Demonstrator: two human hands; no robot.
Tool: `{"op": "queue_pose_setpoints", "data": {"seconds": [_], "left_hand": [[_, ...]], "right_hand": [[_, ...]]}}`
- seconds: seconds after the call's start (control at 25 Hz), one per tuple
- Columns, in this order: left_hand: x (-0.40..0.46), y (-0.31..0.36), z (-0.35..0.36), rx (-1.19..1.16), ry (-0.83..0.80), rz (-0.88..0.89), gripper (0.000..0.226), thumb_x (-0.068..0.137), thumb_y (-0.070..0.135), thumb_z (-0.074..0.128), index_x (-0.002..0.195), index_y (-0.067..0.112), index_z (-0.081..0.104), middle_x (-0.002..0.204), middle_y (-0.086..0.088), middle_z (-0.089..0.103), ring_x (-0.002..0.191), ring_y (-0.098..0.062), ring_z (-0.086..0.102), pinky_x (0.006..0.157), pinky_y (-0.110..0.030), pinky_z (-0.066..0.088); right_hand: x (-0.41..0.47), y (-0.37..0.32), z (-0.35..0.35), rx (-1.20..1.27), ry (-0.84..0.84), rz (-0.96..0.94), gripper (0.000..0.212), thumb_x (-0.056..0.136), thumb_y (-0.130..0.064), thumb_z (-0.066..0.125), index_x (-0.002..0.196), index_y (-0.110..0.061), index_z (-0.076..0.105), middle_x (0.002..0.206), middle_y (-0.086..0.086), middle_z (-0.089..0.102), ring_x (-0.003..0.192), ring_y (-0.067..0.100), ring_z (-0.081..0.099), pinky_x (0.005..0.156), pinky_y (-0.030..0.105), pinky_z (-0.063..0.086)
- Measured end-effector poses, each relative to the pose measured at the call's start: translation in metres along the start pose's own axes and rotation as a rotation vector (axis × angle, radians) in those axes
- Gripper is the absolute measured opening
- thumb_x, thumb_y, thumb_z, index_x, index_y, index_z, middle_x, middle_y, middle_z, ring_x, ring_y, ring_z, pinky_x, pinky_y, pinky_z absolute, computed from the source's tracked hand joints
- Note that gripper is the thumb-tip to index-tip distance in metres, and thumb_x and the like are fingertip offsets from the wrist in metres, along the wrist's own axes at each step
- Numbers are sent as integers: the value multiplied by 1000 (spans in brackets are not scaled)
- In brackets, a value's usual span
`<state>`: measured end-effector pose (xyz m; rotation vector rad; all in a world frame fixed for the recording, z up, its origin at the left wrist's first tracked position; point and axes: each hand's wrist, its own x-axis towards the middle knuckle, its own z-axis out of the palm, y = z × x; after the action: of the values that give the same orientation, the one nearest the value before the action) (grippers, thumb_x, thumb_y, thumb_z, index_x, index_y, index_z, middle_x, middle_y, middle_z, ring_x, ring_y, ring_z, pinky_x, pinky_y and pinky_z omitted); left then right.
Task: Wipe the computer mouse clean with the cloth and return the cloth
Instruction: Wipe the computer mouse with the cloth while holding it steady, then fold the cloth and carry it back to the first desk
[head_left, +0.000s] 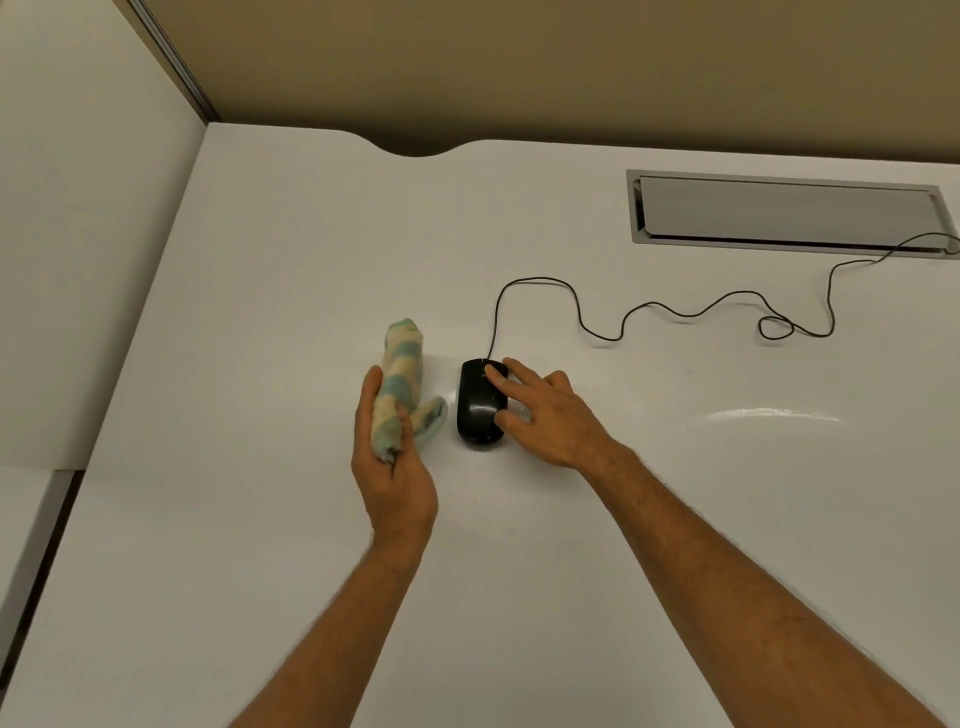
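A black wired computer mouse (478, 402) lies on the white desk (260, 312) near the middle. My right hand (545, 415) rests against its right side, with the index finger on the front button and the thumb at the rear right. Just left of the mouse is a rolled yellow and teal striped cloth (402, 379). My left hand (387, 457) grips the cloth's near end, fingers curled behind it and thumb in front. The cloth's far end points away from me, resting on or just above the desk.
The mouse cable (675, 312) snakes right across the desk to a grey cable hatch (789, 213) at the back right. A white partition (78, 260) bounds the left side. The desk's back edge has a curved notch (415, 150).
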<state>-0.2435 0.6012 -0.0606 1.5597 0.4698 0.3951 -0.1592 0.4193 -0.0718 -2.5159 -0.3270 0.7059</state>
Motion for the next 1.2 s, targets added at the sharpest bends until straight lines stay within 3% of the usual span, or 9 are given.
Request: {"op": "queue_pose_setpoints", "data": {"seconds": [0.12, 0.24, 0.44, 0.6, 0.72, 0.88, 1.04, 1.12, 1.2], "left_hand": [[11, -2, 16, 116, -237, 62, 62, 99, 0, 47, 158, 11, 32, 163, 3, 34, 152, -14, 29, 120, -40, 33], [13, -19, 27, 631, -538, 244, 69, 91, 7, 44, 158, 13, 28, 165, 3, 19, 155, -23, 14, 122, -60, 9], [-17, -43, 13, 978, -613, 483, 66, 96, 27, 42, 159, 15, 29, 169, -4, 18, 157, -29, 9, 123, -58, 3], [-45, -56, -21, 1113, -767, 694, 80, 86, 16, 67, 158, 16, 33, 169, -3, 20, 156, -29, 12, 121, -59, 9], [-51, -44, -37, 1045, -862, 667, 84, 77, 8, 72, 154, 18, 40, 166, -1, 27, 155, -26, 17, 118, -59, 15], [-35, -1, -48, 661, -901, 365, 71, 82, -5, 57, 150, 14, 46, 161, -5, 37, 151, -25, 29, 121, -53, 24], [-1, 67, -50, 454, -902, 124, 69, 80, -18, 46, 141, 12, 56, 144, -3, 53, 133, -19, 52, 112, -39, 43], [13, 105, -49, 458, -930, 112, 64, 84, -19, 48, 133, 21, 61, 126, 3, 55, 117, -12, 58, 98, -30, 50], [19, 144, -50, 452, -919, 137, 58, 89, -12, 52, 127, 30, 62, 119, 6, 56, 111, -8, 59, 93, -22, 49]], "right_hand": [[-1, 2, 1, -39, -10, -14, 75, 89, -39, 56, 153, -47, 17, 165, -11, 17, 125, 24, 33, 101, 41, 42], [-1, 1, -1, -25, -26, -26, 86, 82, -16, 56, 154, -45, 19, 164, -11, 18, 119, 25, 35, 96, 42, 45], [-3, 1, -2, -14, -14, -25, 84, 80, -3, 47, 152, -41, 26, 163, -11, 21, 116, 27, 38, 90, 45, 51], [-1, 3, 1, -19, -13, -27, 79, 86, -11, 50, 153, -43, 24, 163, -11, 20, 118, 27, 36, 95, 44, 48], [-2, 3, 1, -46, -41, -19, 79, 88, -16, 53, 155, -41, 17, 165, -8, 17, 118, 28, 35, 97, 43, 45], [-17, -17, -8, -47, -31, -30, 86, 88, -10, 51, 156, -41, 6, 167, -6, 6, 128, 33, 32, 92, 43, 47], [-48, -59, -43, 140, -2, -63, 100, 80, -8, 59, 154, -44, 2, 166, -12, 7, 148, 21, 11, 114, 39, 29], [-74, -77, -60, 130, -76, -152, 105, 74, -20, 65, 153, -46, 1, 165, -12, 9, 149, 17, 7, 118, 40, 21], [-100, -98, -74, 141, -87, -180, 102, 73, -37, 71, 152, -49, 7, 161, -5, 26, 146, 19, 21, 116, 40, 28]]}}
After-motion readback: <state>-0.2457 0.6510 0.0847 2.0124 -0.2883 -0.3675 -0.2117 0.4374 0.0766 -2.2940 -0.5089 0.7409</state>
